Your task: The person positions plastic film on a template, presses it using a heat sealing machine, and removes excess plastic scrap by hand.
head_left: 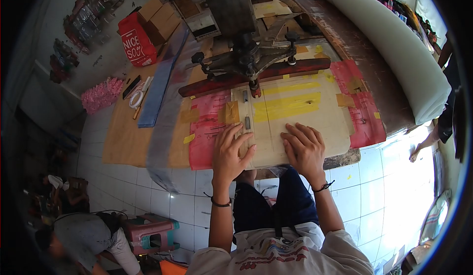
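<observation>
My left hand (231,153) rests with its fingers spread at the left edge of a beige board (320,139), beside a red strip (207,132). Just above its fingertips is a small grey metal piece (248,123); another metal piece (245,96) sits higher up. On the right part of the board lies my right hand (304,149), fingers apart and holding nothing. Yellow tape (290,105) crosses the board beyond it. A dark metal machine head (249,61) with a long red bar (212,85) stands over the board's far edge.
A clear plastic strip (167,122) and blue strips (160,90) lie at the left, near a white tape roll (136,99) and a red bag (136,41). A thick foam roll (389,43) runs along the right. Another person (84,238) bends down at the lower left.
</observation>
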### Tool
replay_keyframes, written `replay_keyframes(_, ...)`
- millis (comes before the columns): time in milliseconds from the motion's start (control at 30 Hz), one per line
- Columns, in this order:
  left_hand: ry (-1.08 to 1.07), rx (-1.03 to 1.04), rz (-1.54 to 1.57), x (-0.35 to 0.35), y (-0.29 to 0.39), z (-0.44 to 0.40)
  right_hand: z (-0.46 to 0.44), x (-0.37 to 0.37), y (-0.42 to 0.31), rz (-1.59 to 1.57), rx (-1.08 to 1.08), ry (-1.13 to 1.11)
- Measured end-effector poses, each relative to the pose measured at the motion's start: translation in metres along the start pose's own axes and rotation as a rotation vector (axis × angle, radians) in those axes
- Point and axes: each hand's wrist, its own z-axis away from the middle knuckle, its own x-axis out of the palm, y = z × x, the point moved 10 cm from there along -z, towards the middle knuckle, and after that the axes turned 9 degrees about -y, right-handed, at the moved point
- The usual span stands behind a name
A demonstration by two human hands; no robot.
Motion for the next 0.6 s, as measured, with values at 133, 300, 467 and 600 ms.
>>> replay_keyframes(133, 0.007, 0.005, -0.014, 0.0002, 0.0005, 0.0003, 0.0003, -0.0006, 0.0003, 0.001, -0.003, 0.006)
replay_keyframes(300, 0.013, -0.003, 0.011, 0.0015, -0.0015, 0.0028, 0.0023, 0.001, 0.0009, 0.0, -0.005, -0.001)
replay_keyframes(467, 0.028, 0.017, -0.012, -0.0014, 0.0007, 0.0009, 0.0024, 0.0004, 0.0004, -0.011, -0.003, 0.009)
replay_keyframes(600, 0.01, -0.007, 0.032, 0.0001, -0.0021, 0.0021, 0.0024, -0.0015, -0.002, 0.001, -0.014, 0.002)
